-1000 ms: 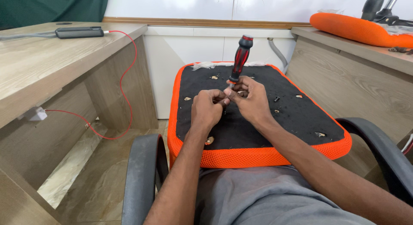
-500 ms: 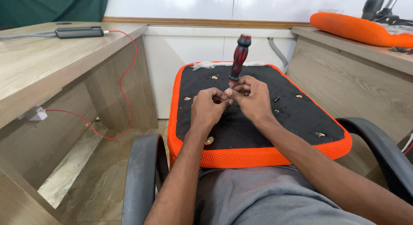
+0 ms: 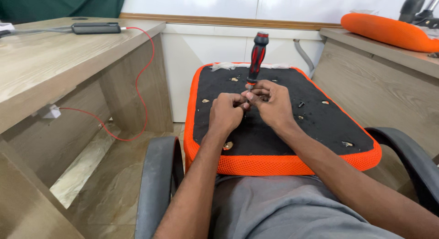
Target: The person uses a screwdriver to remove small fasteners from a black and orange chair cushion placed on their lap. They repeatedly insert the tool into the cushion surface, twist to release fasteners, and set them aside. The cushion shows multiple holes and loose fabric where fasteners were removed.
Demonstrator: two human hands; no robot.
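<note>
Screwdriver (image 3: 256, 56) tip — hidden behind fingers (image 3: 256, 93)

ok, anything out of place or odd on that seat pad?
Yes: small screws and fittings lie scattered loose over the black, orange-rimmed seat pad. A red-and-black screwdriver stands upright between the left hand and right hand.

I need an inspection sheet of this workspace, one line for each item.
Surface: black seat pad with orange mesh rim, lying flat in front of the person.
Job's things: red-and-black screwdriver, upright, tip hidden among the fingers.
Clutter: small fittings and screws scattered on the pad.
Grippers: left hand and right hand close together at the screwdriver's lower end; what the left pinches cannot be told.
Cables: red cable hanging from the desk; grey hose by the wall.
Surroundings: black armrests, orange cushion on the right desk.
</note>
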